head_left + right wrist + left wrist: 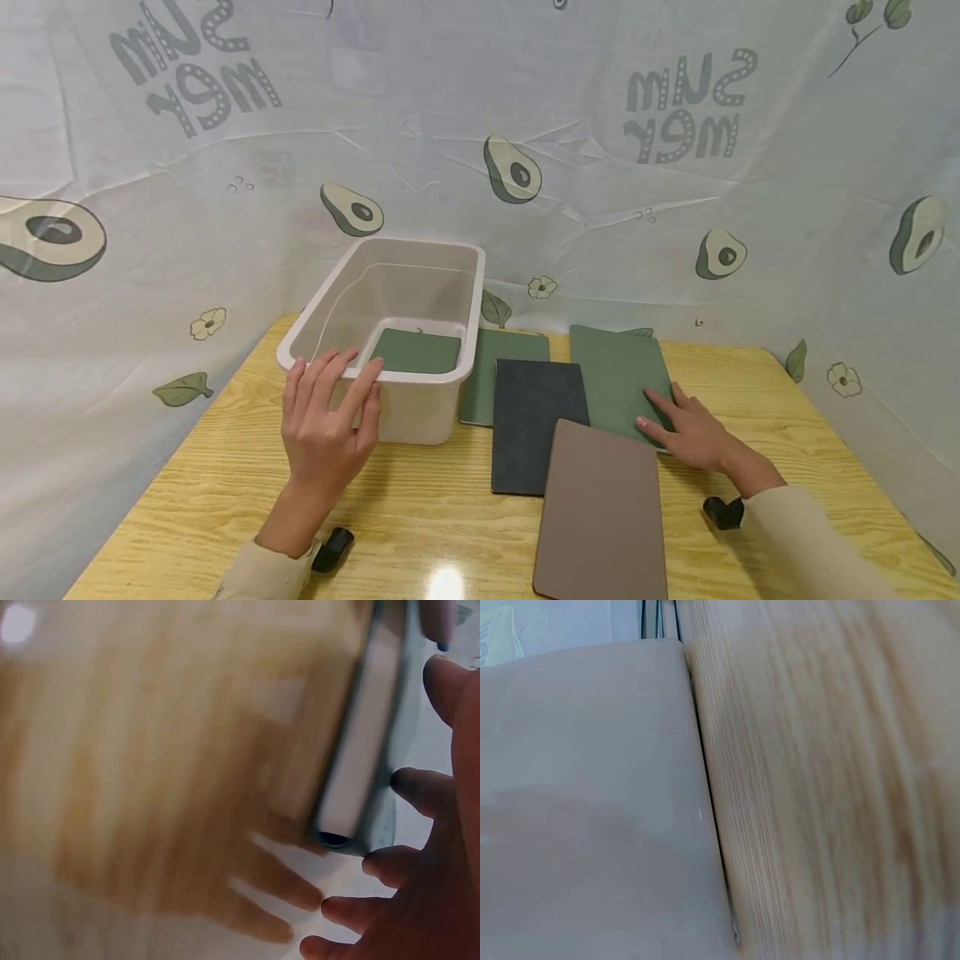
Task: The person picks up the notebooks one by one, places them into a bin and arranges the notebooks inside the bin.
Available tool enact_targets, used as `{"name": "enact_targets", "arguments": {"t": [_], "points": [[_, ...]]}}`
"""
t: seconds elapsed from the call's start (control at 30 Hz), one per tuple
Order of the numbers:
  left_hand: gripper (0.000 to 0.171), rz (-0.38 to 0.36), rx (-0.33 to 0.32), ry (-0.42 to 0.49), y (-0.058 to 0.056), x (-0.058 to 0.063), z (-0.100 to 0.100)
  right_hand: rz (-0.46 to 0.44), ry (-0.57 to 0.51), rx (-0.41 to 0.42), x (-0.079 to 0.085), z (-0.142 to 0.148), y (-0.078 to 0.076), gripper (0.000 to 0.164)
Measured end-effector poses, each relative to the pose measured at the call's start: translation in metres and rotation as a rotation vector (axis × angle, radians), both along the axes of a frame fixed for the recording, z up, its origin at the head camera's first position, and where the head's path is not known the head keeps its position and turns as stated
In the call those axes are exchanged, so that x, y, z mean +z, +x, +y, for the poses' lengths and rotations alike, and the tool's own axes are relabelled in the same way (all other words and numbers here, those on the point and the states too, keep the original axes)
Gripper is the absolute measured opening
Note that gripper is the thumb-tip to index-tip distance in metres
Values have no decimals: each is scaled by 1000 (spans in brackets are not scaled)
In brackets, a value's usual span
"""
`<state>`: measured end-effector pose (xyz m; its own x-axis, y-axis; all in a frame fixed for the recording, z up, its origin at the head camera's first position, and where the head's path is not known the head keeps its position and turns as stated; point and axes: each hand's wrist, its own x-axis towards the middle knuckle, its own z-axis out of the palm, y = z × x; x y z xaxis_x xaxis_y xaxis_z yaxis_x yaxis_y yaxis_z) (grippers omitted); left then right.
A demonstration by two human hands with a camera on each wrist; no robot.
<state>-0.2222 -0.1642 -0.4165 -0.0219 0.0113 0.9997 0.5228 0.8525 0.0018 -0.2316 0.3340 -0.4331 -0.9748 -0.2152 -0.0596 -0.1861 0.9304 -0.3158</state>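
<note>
A beige plastic bin (420, 408) stands at the left of the table, with a green notebook (416, 352) lying on its floor. My left hand (326, 429) is at the bin's near rim, its fingers long and relaxed against it. At the right, my right hand (693, 433) touches the right side of a large green notebook (618, 375) with fingers spread. The right wrist view shows that book's pale page edge (364, 742) and the fingertips along its cover. Fanned beside it are a black notebook (528, 417) and a brown notebook (603, 508), which overlaps the black one.
Another green notebook (480, 383) lies between the bin and the black notebook, partly covered by it. The wooden table (420, 517) meets a printed cloth backdrop (435, 108) behind and at both sides. A dark wrist-camera piece (333, 548) sits by the left sleeve.
</note>
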Motion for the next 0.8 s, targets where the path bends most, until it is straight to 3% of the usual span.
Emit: {"name": "enact_targets", "arguments": {"t": [0.33, 0.8], "points": [[28, 13, 5, 4, 0, 1, 0, 11, 27, -27, -11, 1, 2, 78], [28, 6, 2, 3, 0, 1, 0, -8, 40, -38, -10, -1, 3, 78]]}}
